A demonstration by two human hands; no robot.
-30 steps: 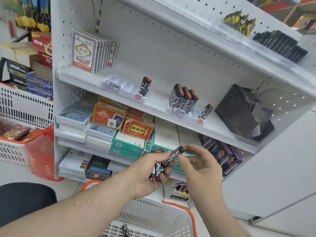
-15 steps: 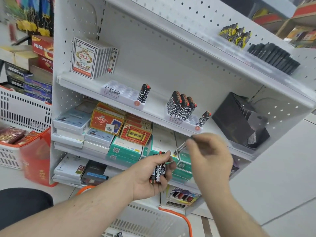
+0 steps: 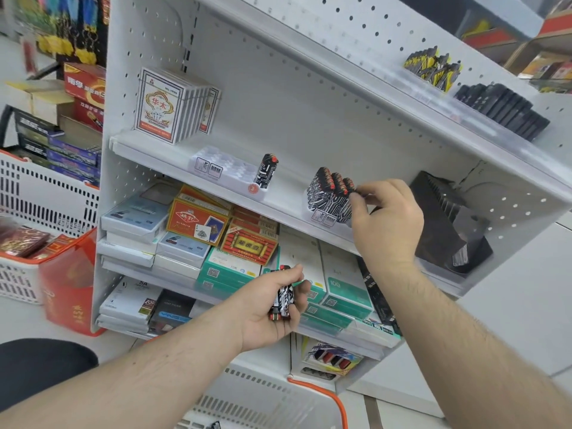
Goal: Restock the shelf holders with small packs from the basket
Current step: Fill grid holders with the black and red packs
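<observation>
While the left hand (image 3: 272, 308) grips spare packs (image 3: 283, 300), the right hand (image 3: 387, 215) pinches one at the right holder (image 3: 325, 216); next it needs seating in a free slot

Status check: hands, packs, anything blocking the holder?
Left hand grips spare packs low. Right hand at the right holder, fingertips on the pack row; pack in its grip not visible. Nothing blocking.

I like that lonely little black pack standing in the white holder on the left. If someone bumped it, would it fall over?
Probably not easily: the lone pack stands tall and narrow, but its base sits in a slot of the white holder. It looks small and likely light, so a firm knock could still tilt it.
</observation>
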